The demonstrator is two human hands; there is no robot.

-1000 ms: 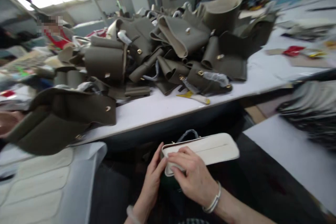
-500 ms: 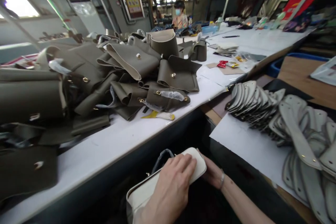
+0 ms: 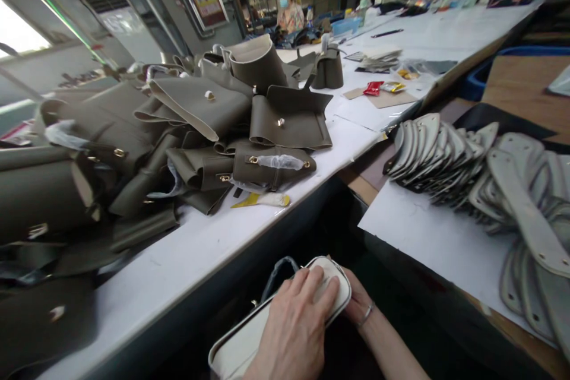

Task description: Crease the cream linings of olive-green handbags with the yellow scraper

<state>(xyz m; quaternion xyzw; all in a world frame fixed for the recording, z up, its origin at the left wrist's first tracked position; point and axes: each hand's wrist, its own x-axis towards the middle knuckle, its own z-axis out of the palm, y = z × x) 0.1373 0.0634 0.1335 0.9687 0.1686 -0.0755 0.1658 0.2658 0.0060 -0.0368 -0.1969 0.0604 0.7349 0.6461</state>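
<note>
Low in front of me, a cream-white handbag (image 3: 238,341) is tilted with its rounded end up. My left hand (image 3: 296,314) lies across its pale face, fingers bent over the upper end. From the right side my right hand (image 3: 356,300), with a bracelet at the wrist, grips that same end; its fingers are mostly hidden behind the bag. A plastic-wrapped handle (image 3: 281,267) stands out on the bag's far side. The lower part of the bag is covered by my left hand and the frame edge.
Dark olive bag pieces (image 3: 196,104) are heaped on the white table (image 3: 214,243). A yellow-and-white tool (image 3: 260,199) lies near its edge. To my right, many grey strap-like pieces (image 3: 427,148) rest on a white sheet (image 3: 401,219). Another person (image 3: 290,15) is at the far end.
My left fingers have shifted and spread a little on the bag's end, and the bag has turned slightly, showing more of its rim. My view has moved a little.
</note>
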